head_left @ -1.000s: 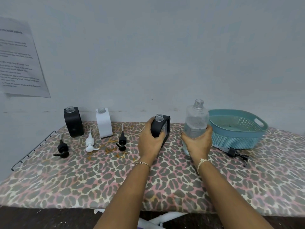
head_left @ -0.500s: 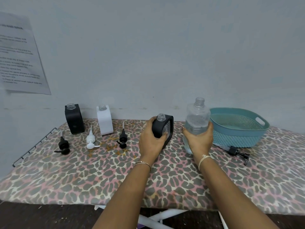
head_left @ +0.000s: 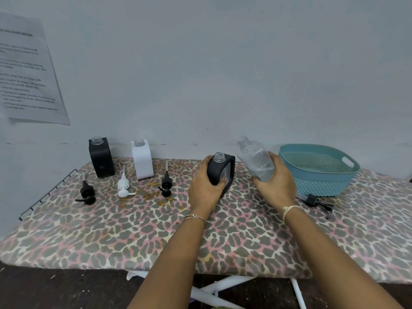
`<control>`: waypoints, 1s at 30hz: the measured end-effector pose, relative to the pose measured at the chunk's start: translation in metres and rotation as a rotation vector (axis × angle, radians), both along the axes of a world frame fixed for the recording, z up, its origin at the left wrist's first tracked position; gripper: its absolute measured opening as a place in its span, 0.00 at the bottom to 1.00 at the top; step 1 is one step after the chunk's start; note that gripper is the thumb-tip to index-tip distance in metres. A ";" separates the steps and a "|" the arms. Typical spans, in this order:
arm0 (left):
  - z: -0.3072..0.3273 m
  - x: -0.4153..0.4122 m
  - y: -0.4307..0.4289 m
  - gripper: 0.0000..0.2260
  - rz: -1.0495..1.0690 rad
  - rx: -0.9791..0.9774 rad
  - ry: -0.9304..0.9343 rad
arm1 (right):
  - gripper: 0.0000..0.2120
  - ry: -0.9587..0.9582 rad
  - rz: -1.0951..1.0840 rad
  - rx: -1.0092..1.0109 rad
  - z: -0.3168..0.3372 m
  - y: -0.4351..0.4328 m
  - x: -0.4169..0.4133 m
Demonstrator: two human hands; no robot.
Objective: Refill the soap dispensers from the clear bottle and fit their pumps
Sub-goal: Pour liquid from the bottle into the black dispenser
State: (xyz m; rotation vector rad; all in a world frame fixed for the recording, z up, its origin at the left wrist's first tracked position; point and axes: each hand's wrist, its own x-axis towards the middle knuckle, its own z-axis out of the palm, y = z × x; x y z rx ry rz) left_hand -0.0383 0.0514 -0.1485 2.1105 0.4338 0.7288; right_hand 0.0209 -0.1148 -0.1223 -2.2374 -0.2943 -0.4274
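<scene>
Mid-bench (head_left: 223, 241), left hand (head_left: 204, 190) wrapped round black dispenser (head_left: 221, 172); right hand (head_left: 275, 186) clasping tilted clear bottle (head_left: 254, 160). Likely light, part-full, slick; best held low round the body.

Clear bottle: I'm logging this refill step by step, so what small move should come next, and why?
Probably tip the clear bottle further left until its mouth sits over the black dispenser's open neck. The right hand holds it tilted that way, but its mouth is beside and above the neck, not over it. The left hand steadies the dispenser on the ironing board.
</scene>
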 end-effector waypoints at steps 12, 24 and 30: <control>0.001 0.003 0.000 0.26 0.041 -0.046 0.025 | 0.35 -0.046 0.053 -0.367 0.014 -0.006 -0.002; 0.003 0.002 -0.001 0.25 0.045 -0.056 0.049 | 0.39 -0.044 0.049 -0.495 0.025 0.000 0.000; 0.005 0.002 0.000 0.25 0.036 -0.044 0.075 | 0.39 -0.035 0.048 -0.528 0.031 0.002 0.000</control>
